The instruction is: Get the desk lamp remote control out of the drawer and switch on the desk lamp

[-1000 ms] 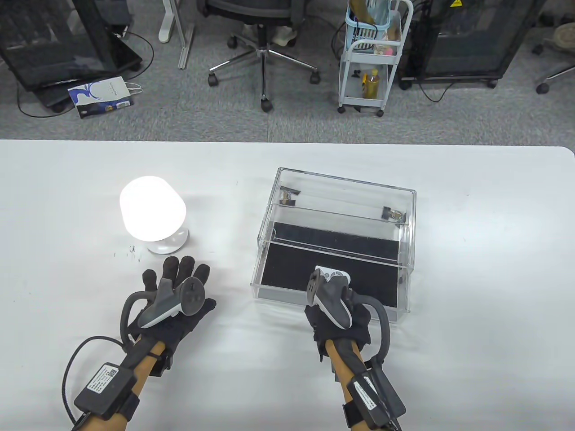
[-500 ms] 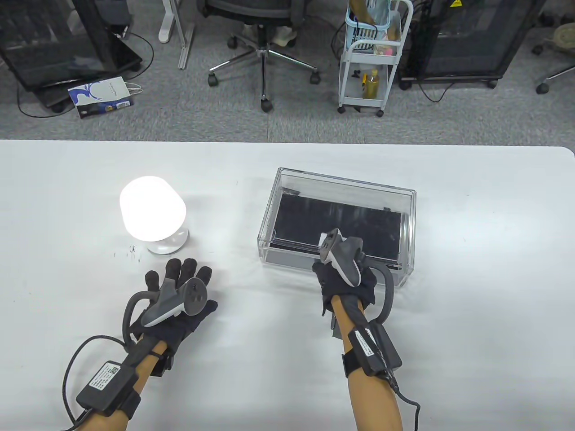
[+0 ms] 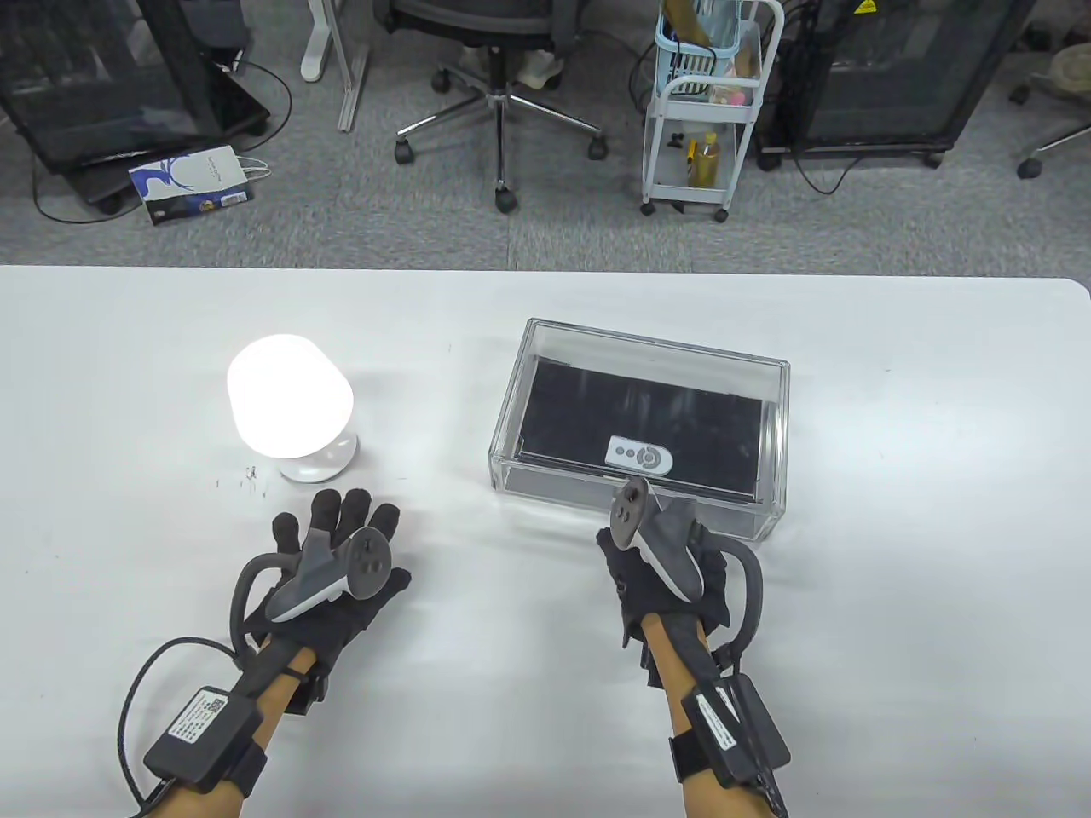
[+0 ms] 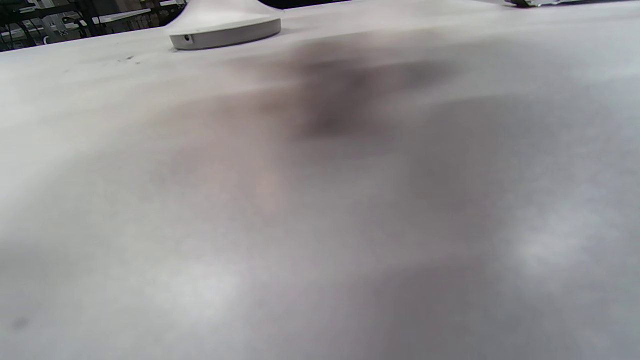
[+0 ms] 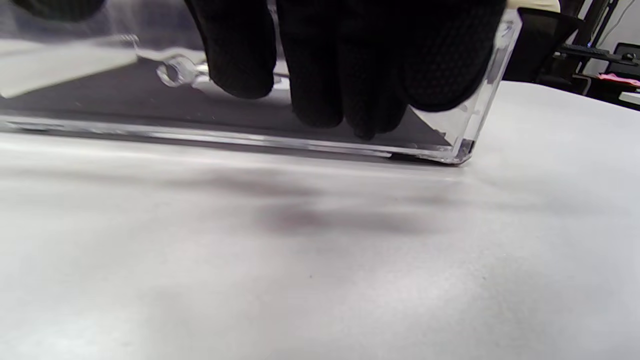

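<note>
Both hands are low in the table view. My left hand (image 3: 328, 554) lies flat on the worktop (image 3: 128, 409) at lower left, fingers spread, holding nothing, just below the lamp (image 3: 290, 407). My right hand (image 3: 660, 567) sits at lower centre, just in front of the drawer (image 3: 639, 426); in the right wrist view its fingers (image 5: 345, 60) hang curled before the clear front wall, and I cannot tell whether they touch it. They grip nothing that I can see.

The remote (image 3: 641, 454) lies on the black liner inside the drawer, near its front wall, just above my right hand. The drawer looks pushed fully into its clear case.

The lamp glows bright white at centre left, so the lighting part reads as done. With the remote stowed and the drawer shut, I judge little or nothing is left.
</note>
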`<action>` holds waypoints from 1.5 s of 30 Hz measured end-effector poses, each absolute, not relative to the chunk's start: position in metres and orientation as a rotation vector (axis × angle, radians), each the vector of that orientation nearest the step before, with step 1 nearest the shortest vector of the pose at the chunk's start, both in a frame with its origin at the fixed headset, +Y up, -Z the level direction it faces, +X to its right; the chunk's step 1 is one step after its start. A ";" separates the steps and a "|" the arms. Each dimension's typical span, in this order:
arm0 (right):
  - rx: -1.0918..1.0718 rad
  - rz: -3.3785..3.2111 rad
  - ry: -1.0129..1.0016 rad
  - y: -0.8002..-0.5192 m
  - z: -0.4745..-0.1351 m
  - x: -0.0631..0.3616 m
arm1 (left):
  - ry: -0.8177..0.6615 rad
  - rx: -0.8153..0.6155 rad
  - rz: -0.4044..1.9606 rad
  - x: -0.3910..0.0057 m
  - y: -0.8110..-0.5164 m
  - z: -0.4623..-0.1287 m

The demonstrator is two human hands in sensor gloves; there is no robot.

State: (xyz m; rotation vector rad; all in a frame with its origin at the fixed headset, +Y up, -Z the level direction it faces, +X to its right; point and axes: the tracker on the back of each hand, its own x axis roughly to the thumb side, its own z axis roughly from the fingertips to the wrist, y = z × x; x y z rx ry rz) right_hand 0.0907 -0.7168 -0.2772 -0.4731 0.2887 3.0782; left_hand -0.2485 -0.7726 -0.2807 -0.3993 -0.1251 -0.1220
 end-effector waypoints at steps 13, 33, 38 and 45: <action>-0.245 3.020 0.355 -0.730 -0.253 0.072 | -0.124 -0.396 -0.132 -0.248 -0.771 -0.278; -0.157 3.104 0.378 -0.737 -0.251 0.064 | -0.128 -0.428 -0.146 -0.247 -0.775 -0.277; -0.165 3.123 0.376 -0.739 -0.252 0.065 | -0.127 -0.432 -0.150 -0.247 -0.776 -0.276; -0.168 3.143 0.354 -0.740 -0.251 0.066 | -0.127 -0.431 -0.145 -0.246 -0.774 -0.276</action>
